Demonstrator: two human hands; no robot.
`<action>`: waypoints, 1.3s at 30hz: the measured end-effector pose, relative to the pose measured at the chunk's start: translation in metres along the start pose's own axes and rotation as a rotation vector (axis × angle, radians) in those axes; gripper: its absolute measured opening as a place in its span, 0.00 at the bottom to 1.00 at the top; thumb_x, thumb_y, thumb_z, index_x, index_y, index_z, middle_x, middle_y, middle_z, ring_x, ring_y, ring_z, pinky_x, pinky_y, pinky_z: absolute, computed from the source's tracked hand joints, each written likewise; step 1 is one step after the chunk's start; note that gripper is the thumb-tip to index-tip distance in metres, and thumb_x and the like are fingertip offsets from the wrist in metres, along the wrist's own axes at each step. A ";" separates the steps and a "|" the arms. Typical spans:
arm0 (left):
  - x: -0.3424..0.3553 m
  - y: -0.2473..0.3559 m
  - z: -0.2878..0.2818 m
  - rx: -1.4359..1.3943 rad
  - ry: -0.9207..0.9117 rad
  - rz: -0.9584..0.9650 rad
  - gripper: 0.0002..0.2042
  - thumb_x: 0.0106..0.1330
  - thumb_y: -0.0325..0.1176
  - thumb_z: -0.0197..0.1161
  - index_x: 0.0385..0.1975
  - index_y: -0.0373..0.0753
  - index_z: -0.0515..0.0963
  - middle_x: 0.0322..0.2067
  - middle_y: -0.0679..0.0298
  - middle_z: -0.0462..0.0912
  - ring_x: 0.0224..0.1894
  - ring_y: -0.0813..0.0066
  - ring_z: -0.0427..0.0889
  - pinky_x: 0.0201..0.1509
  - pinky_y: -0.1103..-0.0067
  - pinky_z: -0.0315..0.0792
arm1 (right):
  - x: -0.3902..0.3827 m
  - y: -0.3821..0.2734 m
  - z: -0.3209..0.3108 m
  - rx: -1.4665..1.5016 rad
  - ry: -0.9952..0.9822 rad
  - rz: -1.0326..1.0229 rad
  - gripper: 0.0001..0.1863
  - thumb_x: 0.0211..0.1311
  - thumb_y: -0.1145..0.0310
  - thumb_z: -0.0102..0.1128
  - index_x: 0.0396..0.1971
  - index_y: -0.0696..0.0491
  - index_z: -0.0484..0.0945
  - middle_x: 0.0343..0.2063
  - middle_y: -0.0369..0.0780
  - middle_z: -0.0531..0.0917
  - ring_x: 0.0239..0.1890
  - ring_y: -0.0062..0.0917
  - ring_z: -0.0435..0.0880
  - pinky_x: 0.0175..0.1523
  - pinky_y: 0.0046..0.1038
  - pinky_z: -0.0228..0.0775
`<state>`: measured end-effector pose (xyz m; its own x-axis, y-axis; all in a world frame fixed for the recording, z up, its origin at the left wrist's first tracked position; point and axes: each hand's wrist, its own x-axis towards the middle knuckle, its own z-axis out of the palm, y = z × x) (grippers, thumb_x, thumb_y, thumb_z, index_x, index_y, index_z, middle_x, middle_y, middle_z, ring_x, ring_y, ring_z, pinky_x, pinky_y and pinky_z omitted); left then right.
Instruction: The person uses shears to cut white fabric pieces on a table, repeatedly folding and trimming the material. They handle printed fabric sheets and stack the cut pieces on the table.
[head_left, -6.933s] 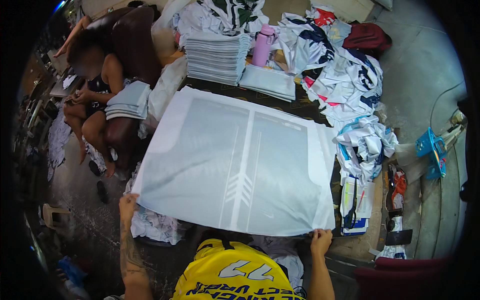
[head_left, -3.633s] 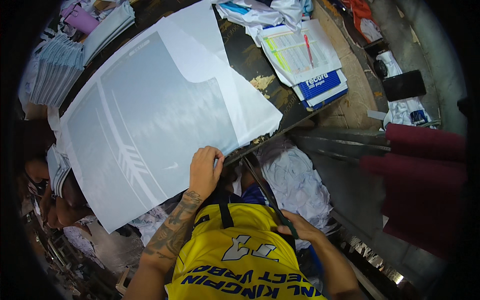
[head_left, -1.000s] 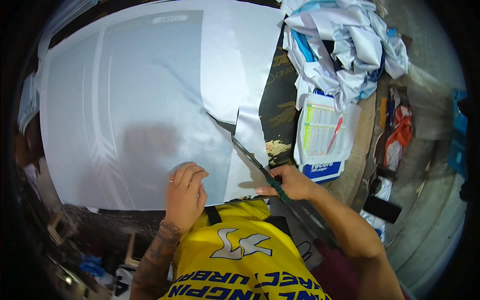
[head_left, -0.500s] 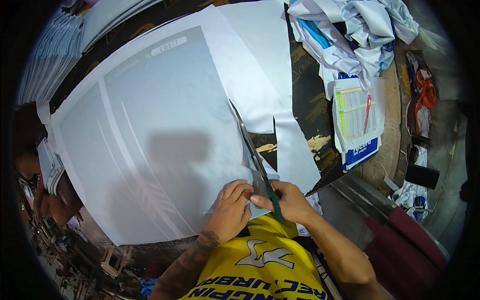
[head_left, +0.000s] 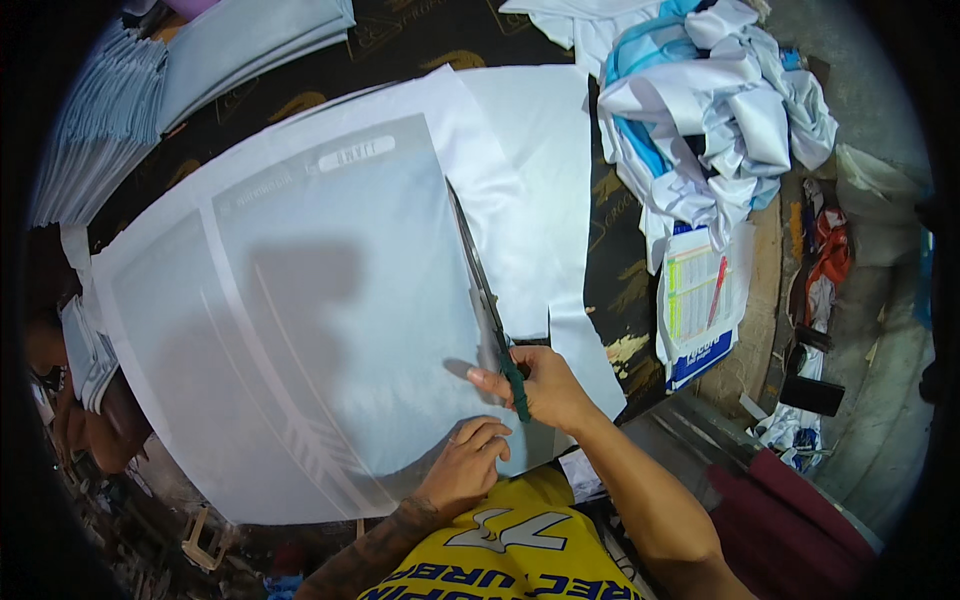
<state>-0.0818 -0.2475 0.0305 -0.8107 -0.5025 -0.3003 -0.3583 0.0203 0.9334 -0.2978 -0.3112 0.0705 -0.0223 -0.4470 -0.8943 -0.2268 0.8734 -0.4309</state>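
Note:
A large white fabric panel with a pale grey print lies across the table. My right hand grips the dark green wrapped handles of a pair of long scissors. Its thumb reaches out to the left over the cloth. The dark blades run away from me along the printed area's right edge, their tip beside the white margin. My left hand rests on the near edge of the panel, left of the scissors, its fingers loosely bent and nothing seen in them. More white cloth spreads beneath, to the right of the blades.
A heap of white and blue cloth sits at the far right. Below it are a printed sheet with a red pen and a blue-and-white book. Folded stacks stand far left. Another person's arm shows at left.
My right hand and the scissors have moved away from me and slightly left along the print's edge. The left hand stays at the near edge, now farther from the right. The view has shifted.

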 end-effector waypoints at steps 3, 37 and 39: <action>0.000 0.002 -0.005 -0.027 -0.041 0.007 0.10 0.61 0.20 0.60 0.41 0.38 0.76 0.60 0.57 0.77 0.71 0.55 0.69 0.72 0.60 0.68 | 0.014 -0.017 -0.003 -0.016 -0.025 0.010 0.38 0.55 0.29 0.76 0.28 0.56 0.84 0.21 0.35 0.81 0.25 0.21 0.78 0.32 0.26 0.69; 0.182 -0.013 -0.172 0.812 0.973 -0.097 0.28 0.56 0.40 0.67 0.60 0.44 0.77 0.60 0.60 0.75 0.65 0.61 0.71 0.67 0.56 0.60 | 0.148 -0.319 -0.211 -1.568 -0.401 -0.325 0.37 0.60 0.29 0.72 0.36 0.54 0.79 0.32 0.45 0.84 0.39 0.38 0.83 0.48 0.40 0.74; 0.182 -0.012 -0.177 0.841 0.963 -0.116 0.28 0.56 0.41 0.66 0.59 0.44 0.77 0.60 0.60 0.75 0.65 0.62 0.70 0.67 0.55 0.60 | 0.156 -0.326 -0.210 -1.538 -0.423 -0.380 0.36 0.57 0.32 0.76 0.35 0.54 0.79 0.27 0.43 0.81 0.34 0.36 0.81 0.43 0.39 0.72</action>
<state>-0.1433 -0.4922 -0.0010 -0.2217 -0.9498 0.2207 -0.8701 0.2949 0.3949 -0.4319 -0.7064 0.0968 0.4513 -0.2708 -0.8503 -0.8604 -0.3850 -0.3340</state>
